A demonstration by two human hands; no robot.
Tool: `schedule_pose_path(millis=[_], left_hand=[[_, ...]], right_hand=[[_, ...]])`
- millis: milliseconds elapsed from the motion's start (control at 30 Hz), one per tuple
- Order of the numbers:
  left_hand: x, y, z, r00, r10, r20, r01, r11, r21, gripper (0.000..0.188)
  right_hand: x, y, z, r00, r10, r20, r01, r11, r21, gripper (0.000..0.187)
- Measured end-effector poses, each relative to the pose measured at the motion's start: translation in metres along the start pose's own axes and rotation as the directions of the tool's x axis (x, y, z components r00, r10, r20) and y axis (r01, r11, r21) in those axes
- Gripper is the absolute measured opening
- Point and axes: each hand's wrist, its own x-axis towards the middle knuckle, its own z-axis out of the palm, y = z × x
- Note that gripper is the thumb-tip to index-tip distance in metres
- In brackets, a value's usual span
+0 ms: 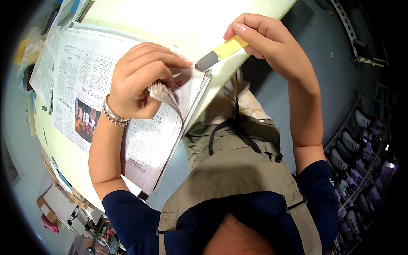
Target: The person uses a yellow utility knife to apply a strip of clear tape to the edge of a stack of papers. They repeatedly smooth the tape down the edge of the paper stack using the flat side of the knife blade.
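My right hand (pixel 265 36) pinches one end of a flat yellow strip with a dark grey end (pixel 231 46) between thumb and fingers. The strip slants down to the left, its grey end over the corner of a newspaper stack (pixel 193 87). My left hand (pixel 142 78) is closed around a curled-back bundle of newspaper pages (pixel 163 94). Its index finger reaches toward the grey end, very close to it; whether they touch I cannot tell. The stack lies along the table's near edge.
An open newspaper (pixel 80 59) spreads over the pale table (pixel 140 19) at the left. Racks holding shoe-like pieces (pixel 350 144) stand on the right, beyond the grey floor (pixel 272 93). Boxes and clutter (pixel 55 206) sit at the lower left. My apron (pixel 238 170) is close to the table edge.
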Motion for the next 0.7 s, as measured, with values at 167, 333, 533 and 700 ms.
schedule_pose_path(millis=[167, 333, 533, 700], left_hand=[[-0.001, 0.000, 0.003, 1.000, -0.022, 0.002, 0.022, 1.000, 0.013, 0.009], [-0.002, -0.001, 0.003, 0.999, -0.037, 0.013, 0.036, 0.999, 0.011, 0.009], [0.000, -0.001, 0.002, 1.000, 0.013, 0.006, -0.013, 0.999, 0.038, 0.013], [0.000, -0.002, 0.001, 0.999, 0.038, 0.032, -0.039, 0.997, 0.061, 0.019]], right_hand=[[0.016, 0.000, -0.003, 0.986, 0.045, 0.161, -0.044, 0.999, -0.010, 0.031], [0.024, 0.007, 0.009, 0.965, 0.019, 0.261, -0.027, 0.999, 0.026, 0.031], [0.011, 0.003, 0.002, 0.966, 0.051, 0.254, -0.067, 0.996, 0.055, 0.029], [0.005, 0.013, 0.018, 0.980, -0.009, 0.201, -0.003, 0.998, 0.057, 0.028]])
